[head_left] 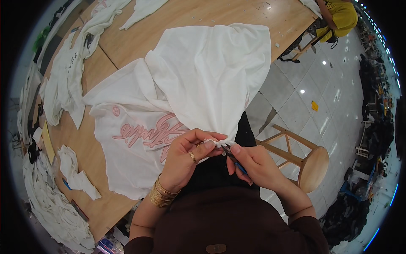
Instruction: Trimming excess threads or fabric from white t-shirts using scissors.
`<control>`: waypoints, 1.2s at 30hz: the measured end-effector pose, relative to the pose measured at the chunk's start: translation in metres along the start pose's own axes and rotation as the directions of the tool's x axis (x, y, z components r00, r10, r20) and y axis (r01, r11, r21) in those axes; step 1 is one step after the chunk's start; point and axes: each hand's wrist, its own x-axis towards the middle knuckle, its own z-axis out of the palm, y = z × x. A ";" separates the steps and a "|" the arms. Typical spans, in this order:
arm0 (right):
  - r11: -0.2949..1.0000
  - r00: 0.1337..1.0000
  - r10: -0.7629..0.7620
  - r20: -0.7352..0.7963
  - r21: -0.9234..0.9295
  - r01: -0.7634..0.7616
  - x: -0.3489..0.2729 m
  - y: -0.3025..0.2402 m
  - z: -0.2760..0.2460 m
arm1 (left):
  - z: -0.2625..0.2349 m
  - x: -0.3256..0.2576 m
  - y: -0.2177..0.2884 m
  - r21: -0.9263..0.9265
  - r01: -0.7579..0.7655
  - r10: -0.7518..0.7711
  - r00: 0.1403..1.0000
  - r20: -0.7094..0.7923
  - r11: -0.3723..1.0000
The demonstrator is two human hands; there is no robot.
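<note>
A large white garment point(207, 72) with raised pink lettering on one panel spreads over the table edge and gathers toward my lap. My left hand point(182, 157), with gold bangles at the wrist and a ring, pinches a bunched edge of this garment. Close beside it, my right hand point(259, 166) is closed around small dark thread snips point(237, 162) with blue handles. Their tips meet the gathered white edge between my hands. Whether the blades are apart there cannot be made out.
The wooden table point(95, 178) carries other white garments point(63, 84) and a heap of white cloth point(50, 207) at the left. A wooden stool point(315, 167) stands on the tiled floor at right. A person in a yellow top point(341, 17) sits at far right.
</note>
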 end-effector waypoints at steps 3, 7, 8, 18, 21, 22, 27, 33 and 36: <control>0.999 0.999 0.042 0.007 -0.018 -0.042 -0.002 -0.005 0.000 | -0.001 0.001 -0.001 0.007 -0.014 0.014 1.000 0.012 1.000; 0.998 0.999 0.053 0.011 -0.030 -0.052 -0.002 -0.006 -0.002 | 0.000 0.000 0.000 0.020 -0.004 0.005 1.000 -0.008 1.000; 0.998 0.998 0.065 0.012 -0.022 -0.065 -0.002 -0.006 -0.002 | 0.000 0.000 -0.001 0.019 -0.011 0.011 1.000 -0.003 1.000; 0.994 0.994 0.107 0.021 -0.017 -0.107 -0.005 -0.009 -0.004 | 0.003 0.000 -0.001 0.039 -0.025 0.026 1.000 -0.017 0.999; 0.992 0.992 0.126 0.021 -0.028 -0.126 -0.005 -0.011 -0.004 | 0.002 0.000 -0.002 0.039 -0.030 0.031 0.999 -0.011 0.999; 0.992 0.992 0.126 0.021 -0.028 -0.125 -0.004 -0.012 -0.004 | 0.002 0.000 -0.002 0.040 -0.030 0.031 0.999 -0.011 0.999; 0.984 0.994 0.112 -0.012 -0.140 -0.112 -0.003 -0.014 -0.003 | 0.003 0.000 -0.003 0.056 -0.037 0.039 0.999 -0.033 0.998; 0.985 0.996 -0.038 -0.086 -0.169 0.023 0.000 -0.003 0.004 | 0.002 0.001 -0.006 -0.081 -0.013 0.013 1.000 0.001 0.997; 0.987 0.993 -0.058 -0.103 -0.157 0.042 0.001 -0.002 0.007 | -0.001 0.002 -0.010 -0.148 0.010 -0.008 1.000 0.017 0.989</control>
